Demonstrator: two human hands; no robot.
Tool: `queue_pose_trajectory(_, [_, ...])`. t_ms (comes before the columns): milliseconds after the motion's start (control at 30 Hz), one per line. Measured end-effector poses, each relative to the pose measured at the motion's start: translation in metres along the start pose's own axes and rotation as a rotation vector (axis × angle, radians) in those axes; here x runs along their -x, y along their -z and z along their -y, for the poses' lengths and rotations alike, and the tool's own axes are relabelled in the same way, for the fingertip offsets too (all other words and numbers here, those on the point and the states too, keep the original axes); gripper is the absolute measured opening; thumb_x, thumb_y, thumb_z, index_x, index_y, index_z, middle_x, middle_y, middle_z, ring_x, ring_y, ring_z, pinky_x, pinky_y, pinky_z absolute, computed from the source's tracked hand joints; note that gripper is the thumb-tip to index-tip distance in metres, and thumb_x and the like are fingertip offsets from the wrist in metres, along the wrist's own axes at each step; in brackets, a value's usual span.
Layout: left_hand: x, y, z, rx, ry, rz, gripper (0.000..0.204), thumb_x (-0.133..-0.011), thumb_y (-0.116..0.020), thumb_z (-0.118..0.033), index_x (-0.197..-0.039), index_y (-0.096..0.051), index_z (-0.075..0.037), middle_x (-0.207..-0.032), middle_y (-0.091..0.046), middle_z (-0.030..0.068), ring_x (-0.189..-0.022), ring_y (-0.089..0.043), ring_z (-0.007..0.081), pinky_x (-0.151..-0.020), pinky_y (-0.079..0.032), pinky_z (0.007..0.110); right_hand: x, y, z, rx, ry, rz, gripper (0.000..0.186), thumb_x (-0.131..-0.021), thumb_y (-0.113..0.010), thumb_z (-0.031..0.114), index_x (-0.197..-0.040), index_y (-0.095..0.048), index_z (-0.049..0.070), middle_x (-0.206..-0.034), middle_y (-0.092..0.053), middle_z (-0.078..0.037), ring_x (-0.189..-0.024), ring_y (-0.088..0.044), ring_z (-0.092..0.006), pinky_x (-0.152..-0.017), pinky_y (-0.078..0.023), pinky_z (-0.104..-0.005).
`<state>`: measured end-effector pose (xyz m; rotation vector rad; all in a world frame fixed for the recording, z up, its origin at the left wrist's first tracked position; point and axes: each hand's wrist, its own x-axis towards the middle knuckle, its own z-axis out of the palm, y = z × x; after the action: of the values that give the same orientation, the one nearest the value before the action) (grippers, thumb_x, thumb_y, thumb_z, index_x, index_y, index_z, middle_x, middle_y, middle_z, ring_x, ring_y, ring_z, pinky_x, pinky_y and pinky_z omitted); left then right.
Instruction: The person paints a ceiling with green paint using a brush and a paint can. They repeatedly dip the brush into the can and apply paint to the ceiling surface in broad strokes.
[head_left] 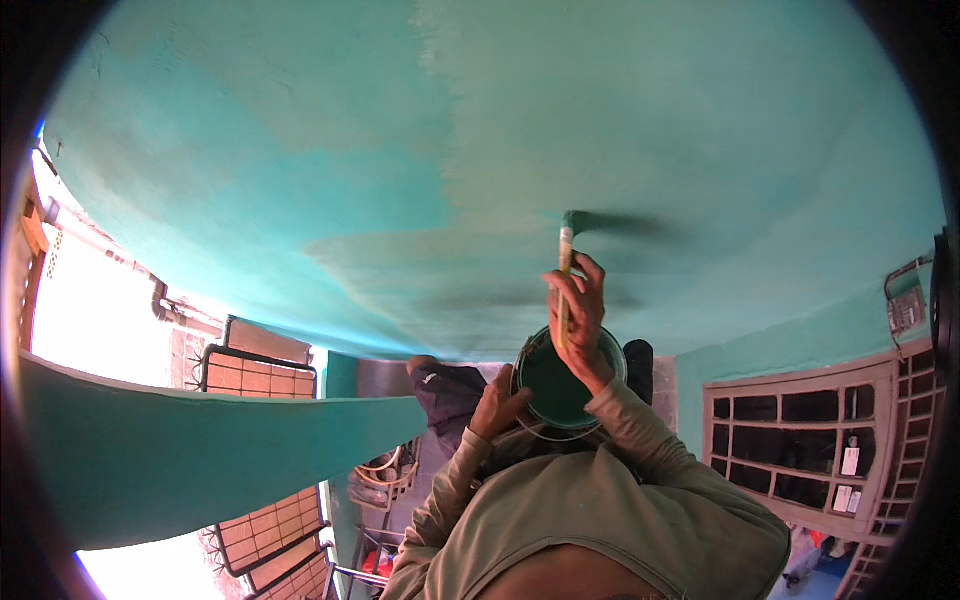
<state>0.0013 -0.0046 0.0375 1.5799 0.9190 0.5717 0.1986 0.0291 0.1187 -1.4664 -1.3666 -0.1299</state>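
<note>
A turquoise wall (230, 190) fills the top of my remote view, a duller green spreading over its right side. Below it I see a person in a long-sleeved khaki top (590, 500), with a barred window (795, 432) off to the right. A round bucket (619, 372) of dark green paint (552, 388) sits before the torso. I see the left hand (495, 405) gripping the bucket's left rim; the right hand (580, 312), above the bucket, clasps the handle of a slim paintbrush (565, 255), bristles against the wall.
</note>
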Motion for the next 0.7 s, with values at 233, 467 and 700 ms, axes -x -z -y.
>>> queue_pose_trajectory(233, [0.0,-0.001,0.001,0.006,-0.05,-0.014,0.041,-0.085,-0.069,-0.025,-0.11,-0.052,0.003,-0.091,-0.061,0.0283,-0.087,-0.062,0.0472,-0.075,-0.049,0.047,-0.017,-0.037,0.033,-0.125,0.093,0.104,0.031,-0.082,-0.066,-0.009,-0.107,-0.067,0.009,-0.126,-0.05,-0.015,-0.112,-0.06,-0.0318,-0.087,-0.061,-0.0406])
queue_pose_trajectory(467, [0.0,-0.005,0.017,0.072,0.025,-0.015,0.042,-0.084,-0.069,-0.024,-0.11,-0.053,0.003,-0.09,-0.061,0.0274,-0.082,-0.062,0.0443,-0.074,-0.049,0.047,-0.027,-0.024,0.019,-0.26,0.192,0.254,0.029,-0.084,-0.067,-0.01,-0.105,-0.069,0.01,-0.126,-0.055,-0.011,-0.103,-0.066,-0.0259,-0.085,-0.059,-0.0338])
queue_pose_trajectory(700, [0.0,0.0,-0.001,-0.041,0.021,0.017,0.042,-0.087,-0.068,-0.022,-0.116,-0.053,0.004,-0.094,-0.064,0.0236,-0.085,-0.064,0.0316,-0.076,-0.051,0.044,-0.019,0.058,-0.031,-0.168,0.015,0.194,0.028,-0.084,-0.067,-0.011,-0.105,-0.071,0.007,-0.123,-0.06,-0.013,-0.108,-0.065,-0.0283,-0.091,-0.053,-0.0349])
